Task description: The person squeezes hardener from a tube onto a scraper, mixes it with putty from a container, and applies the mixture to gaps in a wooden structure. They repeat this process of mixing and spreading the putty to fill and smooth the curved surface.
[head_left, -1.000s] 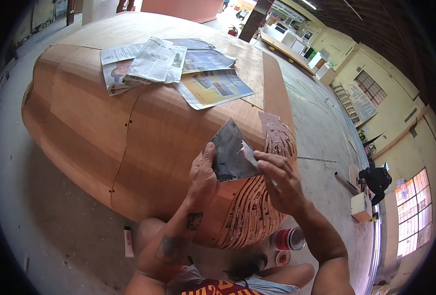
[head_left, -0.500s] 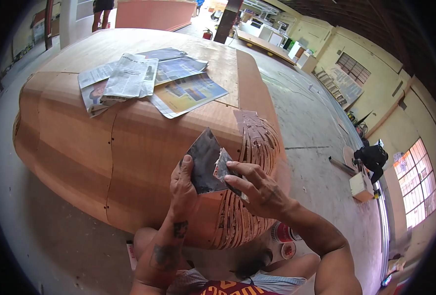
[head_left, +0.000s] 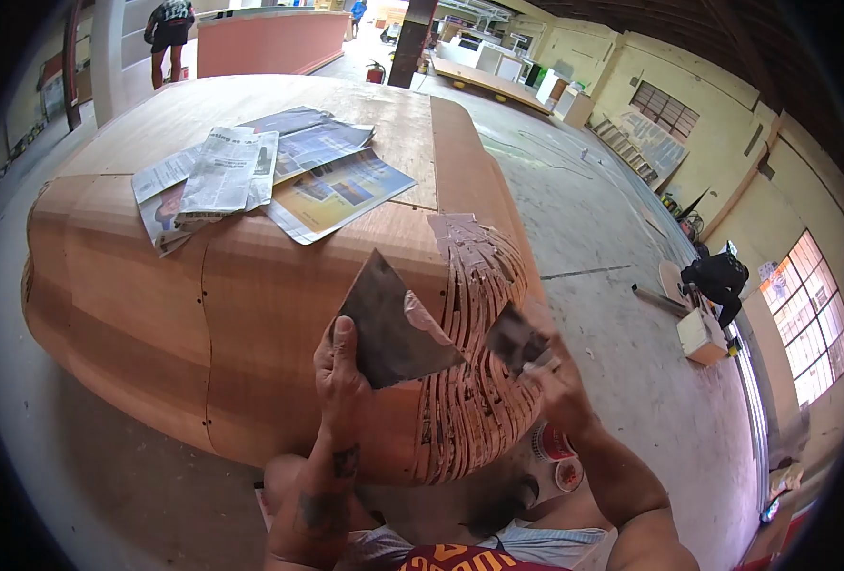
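Observation:
My left hand [head_left: 341, 376] grips a dark, thin square plate [head_left: 374, 333], thumb on its face. A dab of pinkish putty [head_left: 426, 319] sticks near the plate's right edge. In my right hand [head_left: 563, 385] is a small dark flat spreader [head_left: 512, 338], a little right of the plate and apart from it; motion blurs it slightly. Both hands are over the corner of a large curved plywood body [head_left: 288, 285]. That corner is built of layered strips [head_left: 469, 409] with gaps between them, and pinkish putty [head_left: 457, 231] is smeared at their upper end.
Newspaper sheets [head_left: 231, 176] lie on top of the plywood body. By my right knee stand a red-labelled can [head_left: 550, 443] and a small round container [head_left: 568, 474]. A person in black [head_left: 717, 281] bends at the right; another person [head_left: 169, 33] stands far left.
The spreader has come away from the plate to the right, leaving a putty dab on the plate. The view has shifted slightly, and more of the far-left person shows.

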Available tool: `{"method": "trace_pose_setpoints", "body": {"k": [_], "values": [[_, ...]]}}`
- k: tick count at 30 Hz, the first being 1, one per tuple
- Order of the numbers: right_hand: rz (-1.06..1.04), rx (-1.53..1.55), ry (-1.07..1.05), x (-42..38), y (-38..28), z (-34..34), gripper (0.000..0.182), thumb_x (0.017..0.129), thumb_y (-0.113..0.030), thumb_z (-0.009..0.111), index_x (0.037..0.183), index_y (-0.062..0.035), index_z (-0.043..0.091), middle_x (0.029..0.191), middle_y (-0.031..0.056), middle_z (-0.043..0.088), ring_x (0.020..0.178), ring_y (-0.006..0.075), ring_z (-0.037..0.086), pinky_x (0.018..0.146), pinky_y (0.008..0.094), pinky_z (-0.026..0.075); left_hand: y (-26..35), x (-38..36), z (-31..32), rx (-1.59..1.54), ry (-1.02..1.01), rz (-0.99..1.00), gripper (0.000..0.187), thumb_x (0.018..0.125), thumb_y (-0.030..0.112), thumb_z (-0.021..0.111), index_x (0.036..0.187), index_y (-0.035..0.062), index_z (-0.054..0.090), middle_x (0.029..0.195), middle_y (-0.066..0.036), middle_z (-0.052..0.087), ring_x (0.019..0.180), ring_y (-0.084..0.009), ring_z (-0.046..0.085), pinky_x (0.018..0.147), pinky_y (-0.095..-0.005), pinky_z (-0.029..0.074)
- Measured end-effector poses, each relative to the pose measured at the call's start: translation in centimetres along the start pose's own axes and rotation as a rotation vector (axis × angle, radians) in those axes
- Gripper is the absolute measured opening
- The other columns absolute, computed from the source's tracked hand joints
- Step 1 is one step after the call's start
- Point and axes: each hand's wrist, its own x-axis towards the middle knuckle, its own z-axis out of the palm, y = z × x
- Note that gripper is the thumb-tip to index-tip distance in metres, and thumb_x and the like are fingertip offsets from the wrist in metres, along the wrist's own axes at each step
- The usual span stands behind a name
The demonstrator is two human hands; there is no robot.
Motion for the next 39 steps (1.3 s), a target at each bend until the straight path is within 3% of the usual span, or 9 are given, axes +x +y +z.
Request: {"method": "trace_pose_setpoints", "body": {"k": [5, 7, 9, 12, 15, 16, 19, 28, 39], "values": [[-0.545, -0.677, 0.064, 9.6, -6.0, -3.3, 0.053, 0.093, 0.003, 0.044, 0.142, -0.0111, 0.06, 0.13, 0.018, 0.066, 0.117, 0.0308, 0.064, 0.103, 0.0419, 0.049, 0.2, 0.5, 0.1, 0.035, 0.13, 0.04, 0.043, 0.112, 0.036, 0.05, 0.119, -0.0023, 0.066, 0.111, -0.006, 0.072, 0.095, -0.0117, 0.067, 0.086, -0.026, 0.055], [-0.525, -0.896, -0.026, 15.4, -7.3, -4.0, 0.052, 0.092, 0.001, 0.047, 0.139, -0.0158, 0.065, 0.132, 0.0142, 0.066, 0.118, 0.0337, 0.063, 0.103, 0.0426, 0.05, 0.0, 0.8, -0.4, 0.04, 0.121, 0.041, 0.043, 0.111, 0.037, 0.051, 0.119, -0.0019, 0.066, 0.111, -0.006, 0.072, 0.096, -0.0116, 0.067, 0.087, -0.0257, 0.054], [-0.445, -1.007, -0.147, 20.5, -8.1, -3.1, 0.049, 0.094, -0.002, 0.049, 0.135, -0.0213, 0.068, 0.134, 0.0118, 0.066, 0.121, 0.0292, 0.062, 0.105, 0.042, 0.049, -0.3, 1.0, -1.1, 0.062, 0.14, 0.035, 0.043, 0.111, 0.038, 0.051, 0.119, -0.0016, 0.067, 0.112, -0.006, 0.072, 0.096, -0.0116, 0.067, 0.088, -0.0258, 0.054], [-0.537, -1.212, -0.324, 26.6, -7.6, -1.3, 0.046, 0.095, -0.003, 0.051, 0.131, -0.0243, 0.072, 0.129, 0.0092, 0.069, 0.119, 0.0272, 0.063, 0.106, 0.0404, 0.05, -0.6, 1.4, -1.6, 0.097, 0.188, 0.034, 0.042, 0.111, 0.037, 0.051, 0.119, -0.0013, 0.067, 0.114, -0.006, 0.071, 0.098, -0.012, 0.067, 0.089, -0.0268, 0.054], [-0.377, -1.317, -0.481, 29.8, -7.2, 0.5, 0.047, 0.092, 0.002, 0.051, 0.126, -0.0224, 0.074, 0.127, 0.0082, 0.07, 0.122, 0.0298, 0.06, 0.108, 0.044, 0.047, -0.6, 2.1, -1.6, 0.088, 0.181, 0.072, 0.042, 0.11, 0.038, 0.053, 0.121, -0.0005, 0.066, 0.116, -0.007, 0.071, 0.1, -0.0141, 0.068, 0.09, -0.0291, 0.055], [-0.227, -1.185, -0.463, 30.8, -6.9, 0.8, 0.043, 0.093, 0.001, 0.052, 0.121, -0.0208, 0.077, 0.126, 0.0096, 0.072, 0.12, 0.0294, 0.062, 0.106, 0.0414, 0.048, -0.7, 2.4, -2.0, 0.092, 0.174, 0.083, 0.042, 0.109, 0.039, 0.056, 0.123, 0.0003, 0.065, 0.116, -0.008, 0.071, 0.1, -0.0159, 0.069, 0.088, -0.0308, 0.057], [-0.145, -1.145, -0.507, 30.7, -7.5, -0.1, 0.044, 0.092, 0.001, 0.051, 0.12, -0.0194, 0.078, 0.124, 0.0107, 0.073, 0.117, 0.0295, 0.065, 0.105, 0.0395, 0.049, -0.9, 2.8, -2.4, 0.104, 0.19, 0.09, 0.043, 0.108, 0.04, 0.058, 0.125, 0.001, 0.064, 0.116, -0.009, 0.071, 0.099, -0.0177, 0.071, 0.087, -0.0323, 0.059], [-0.091, -1.244, -0.566, 31.0, -6.7, -3.3, 0.03, 0.094, -0.01, 0.063, 0.117, -0.0207, 0.079, 0.118, 0.0079, 0.075, 0.112, 0.0259, 0.068, 0.095, 0.0359, 0.054, -0.4, 2.5, -2.0, 0.119, 0.196, 0.052, 0.043, 0.109, 0.038, 0.056, 0.124, -0.0006, 0.065, 0.116, -0.008, 0.071, 0.1, -0.0154, 0.069, 0.089, -0.0308, 0.056], [-0.01, -1.145, -0.502, 27.0, -6.6, -5.9, 0.031, 0.094, -0.007, 0.061, 0.119, -0.0156, 0.078, 0.116, 0.0114, 0.076, 0.108, 0.0275, 0.07, 0.092, 0.0377, 0.054, -0.7, 2.2, -2.7, 0.156, 0.215, 0.035, 0.044, 0.108, 0.042, 0.057, 0.123, 0.0009, 0.063, 0.116, -0.007, 0.069, 0.102, -0.0158, 0.067, 0.089, -0.0316, 0.056]]}}
